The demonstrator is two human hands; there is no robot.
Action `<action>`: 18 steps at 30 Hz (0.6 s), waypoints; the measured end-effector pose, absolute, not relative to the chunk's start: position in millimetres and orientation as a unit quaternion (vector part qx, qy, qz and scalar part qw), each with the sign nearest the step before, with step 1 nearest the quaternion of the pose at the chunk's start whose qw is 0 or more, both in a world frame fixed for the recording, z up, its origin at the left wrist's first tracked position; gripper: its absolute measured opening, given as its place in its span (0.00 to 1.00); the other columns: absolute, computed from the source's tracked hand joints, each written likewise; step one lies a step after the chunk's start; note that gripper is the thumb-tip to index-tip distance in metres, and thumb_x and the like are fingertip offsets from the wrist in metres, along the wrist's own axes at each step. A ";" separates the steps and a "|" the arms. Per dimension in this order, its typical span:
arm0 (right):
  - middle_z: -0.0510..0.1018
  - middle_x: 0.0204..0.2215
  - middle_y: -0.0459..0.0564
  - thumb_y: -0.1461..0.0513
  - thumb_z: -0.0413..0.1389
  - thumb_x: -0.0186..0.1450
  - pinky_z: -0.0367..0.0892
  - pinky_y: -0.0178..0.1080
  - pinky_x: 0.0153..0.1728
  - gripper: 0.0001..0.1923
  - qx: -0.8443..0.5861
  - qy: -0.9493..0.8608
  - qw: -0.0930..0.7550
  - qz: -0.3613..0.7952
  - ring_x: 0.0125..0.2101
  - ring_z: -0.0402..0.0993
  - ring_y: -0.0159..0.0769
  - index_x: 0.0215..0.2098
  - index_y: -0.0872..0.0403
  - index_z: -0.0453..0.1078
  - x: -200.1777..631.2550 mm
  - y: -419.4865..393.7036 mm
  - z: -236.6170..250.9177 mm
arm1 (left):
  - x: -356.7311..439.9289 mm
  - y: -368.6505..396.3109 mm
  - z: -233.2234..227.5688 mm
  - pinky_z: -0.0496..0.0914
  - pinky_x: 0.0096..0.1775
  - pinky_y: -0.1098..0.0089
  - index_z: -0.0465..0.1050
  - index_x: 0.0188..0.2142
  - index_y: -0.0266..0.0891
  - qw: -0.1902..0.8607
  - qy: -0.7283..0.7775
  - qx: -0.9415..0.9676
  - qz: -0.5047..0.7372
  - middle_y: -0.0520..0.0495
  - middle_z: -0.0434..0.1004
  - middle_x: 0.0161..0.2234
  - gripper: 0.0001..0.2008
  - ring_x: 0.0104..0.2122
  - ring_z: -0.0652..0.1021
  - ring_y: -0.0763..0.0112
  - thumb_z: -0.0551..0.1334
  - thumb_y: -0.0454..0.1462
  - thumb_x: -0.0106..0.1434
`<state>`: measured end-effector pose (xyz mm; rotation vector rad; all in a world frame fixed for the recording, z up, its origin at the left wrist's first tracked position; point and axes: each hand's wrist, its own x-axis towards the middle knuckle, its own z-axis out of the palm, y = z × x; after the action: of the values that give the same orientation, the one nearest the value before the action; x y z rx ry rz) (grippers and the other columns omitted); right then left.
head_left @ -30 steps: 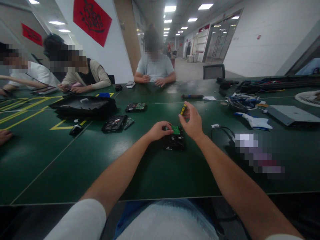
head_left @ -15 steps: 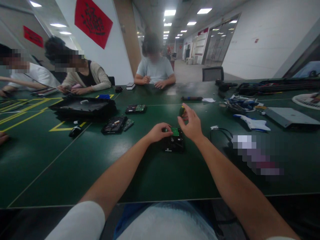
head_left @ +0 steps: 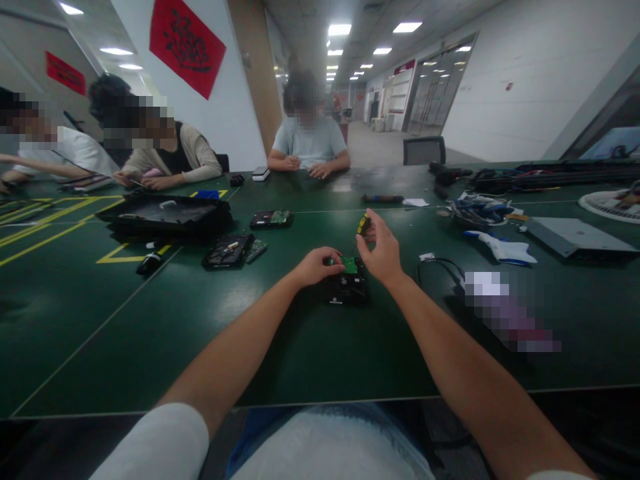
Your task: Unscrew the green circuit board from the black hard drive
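Note:
A black hard drive (head_left: 345, 291) with a green circuit board (head_left: 350, 265) lies flat on the table in front of me. My left hand (head_left: 319, 267) grips its left far edge, thumb resting by the board and fingers curled. Above the right side of the drive, my right hand (head_left: 383, 248) pinches a screwdriver (head_left: 363, 225) with a yellow and black handle. The screwdriver stands roughly upright, its thin shaft pointing down towards the board. Whether its tip touches the drive, I cannot tell.
Left of the drive lie another opened drive (head_left: 227, 252), a drive with a green board (head_left: 271, 219) and a large black tray (head_left: 167, 213). To the right are a cable bundle (head_left: 477, 208), a glove (head_left: 503, 248) and a grey metal box (head_left: 583, 237). Several people sit across the table.
My right hand has tilted a little, so more of the yellow and black screwdriver handle shows. The left hand and the hard drive keep their places.

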<state>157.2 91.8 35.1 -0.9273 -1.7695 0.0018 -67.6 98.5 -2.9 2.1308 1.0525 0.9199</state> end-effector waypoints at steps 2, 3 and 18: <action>0.76 0.53 0.57 0.58 0.57 0.70 0.81 0.50 0.44 0.32 -0.392 -0.742 0.544 -0.003 0.41 0.79 0.43 0.70 0.47 0.56 157.1 91.4 35.0 | -67.6 98.4 -2.7 0.69 0.53 0.59 0.81 0.36 0.41 0.292 0.394 0.800 0.345 0.44 0.80 0.51 0.10 0.48 0.79 0.61 0.72 0.43 0.60; 0.77 0.52 0.56 0.58 0.57 0.70 0.81 0.51 0.44 0.32 -0.392 -0.743 0.543 -0.002 0.41 0.79 0.43 0.70 0.47 0.57 157.0 91.0 35.2 | -67.6 98.2 -2.5 0.70 0.53 0.59 0.81 0.36 0.41 0.293 0.394 0.801 0.343 0.44 0.80 0.51 0.10 0.47 0.79 0.61 0.72 0.43 0.60; 0.73 0.57 0.56 0.61 0.55 0.69 0.81 0.52 0.47 0.33 -0.384 -0.752 0.536 -0.001 0.42 0.79 0.43 0.71 0.44 0.54 155.0 86.9 38.5 | -68.8 98.5 -3.0 0.67 0.58 0.56 0.81 0.37 0.41 0.290 0.382 0.805 0.349 0.43 0.80 0.51 0.09 0.50 0.79 0.60 0.72 0.43 0.60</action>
<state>155.0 86.9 38.5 -0.9153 -1.7902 -0.0033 -68.8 98.5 -3.0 2.1479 1.0196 0.9313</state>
